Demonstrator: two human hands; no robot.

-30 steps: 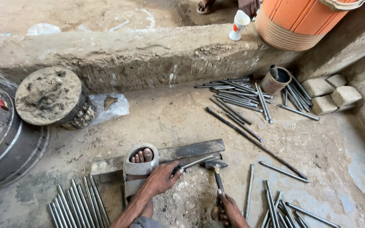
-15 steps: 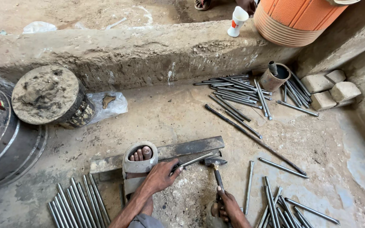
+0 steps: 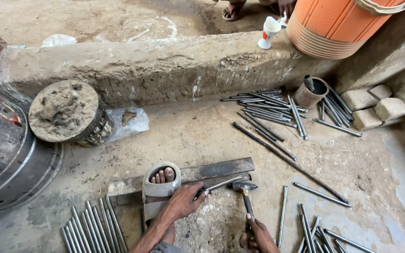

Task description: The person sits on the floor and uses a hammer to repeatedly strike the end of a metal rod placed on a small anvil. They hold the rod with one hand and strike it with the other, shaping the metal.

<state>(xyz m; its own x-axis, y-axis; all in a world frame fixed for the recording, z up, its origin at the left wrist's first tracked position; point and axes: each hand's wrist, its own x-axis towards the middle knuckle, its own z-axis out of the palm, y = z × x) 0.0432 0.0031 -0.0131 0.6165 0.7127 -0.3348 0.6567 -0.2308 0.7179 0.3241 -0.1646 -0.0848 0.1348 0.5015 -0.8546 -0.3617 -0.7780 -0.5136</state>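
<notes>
Fingers of left hand [image 3: 183, 202] pinch rod [image 3: 221, 184]; right hand [image 3: 258, 233] grips hammer [image 3: 245, 197].

- Single head-worn view, looking steeply down and forward over the dirt floor [image 3: 188, 136].
- Hands sit close at the bottom edge; the concrete ledge [image 3: 165, 61] crosses the far top.

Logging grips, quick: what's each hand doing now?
Left hand: closed, holding a rod.
Right hand: closed, holding a hammer.
</notes>
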